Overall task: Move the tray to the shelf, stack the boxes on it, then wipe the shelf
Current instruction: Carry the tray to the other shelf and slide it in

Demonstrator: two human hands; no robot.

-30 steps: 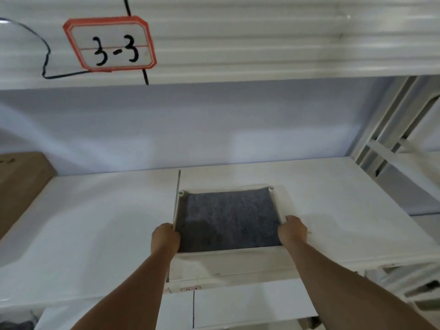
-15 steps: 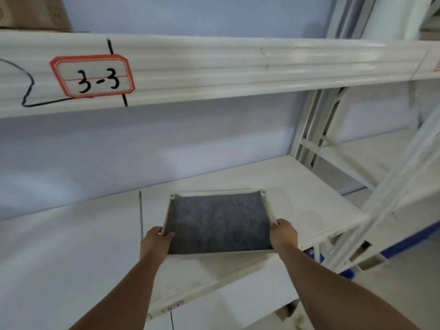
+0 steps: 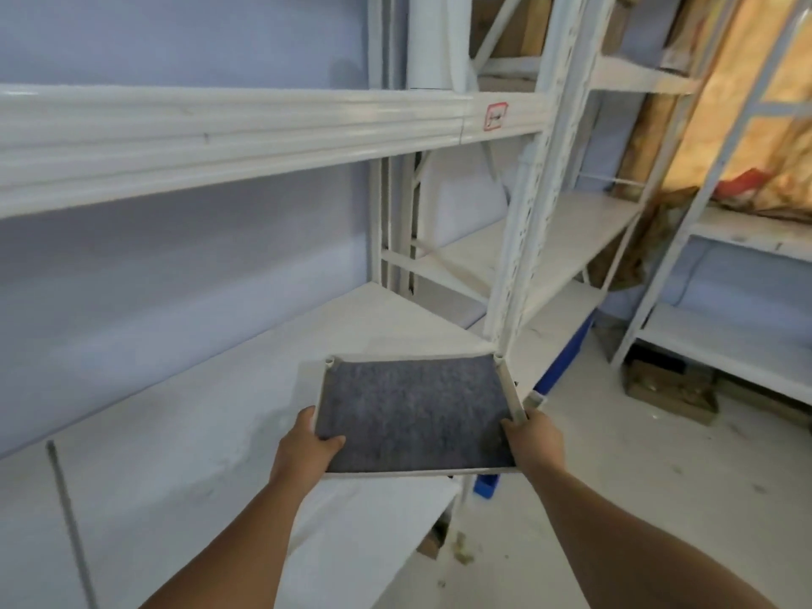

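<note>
Two bare arms in shot: left forearm (image 3: 246, 534) and right forearm (image 3: 615, 520), uncovered from the bottom edge to the wrists. Left hand (image 3: 307, 446) and right hand (image 3: 534, 437) are bare as well.

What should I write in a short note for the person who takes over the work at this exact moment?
Left hand: grip on the left edge of the tray, thumb on its grey lining.
Right hand: grip on the tray's right near corner.
Tray: carried in the air over the right front corner of the white shelf, partly out past the edge, nothing loaded on it.
Done: tray picked up.
To do: set the tray on the shelf, stack the boxes on it, wipe the shelf. No wiping cloth is in view.
</note>
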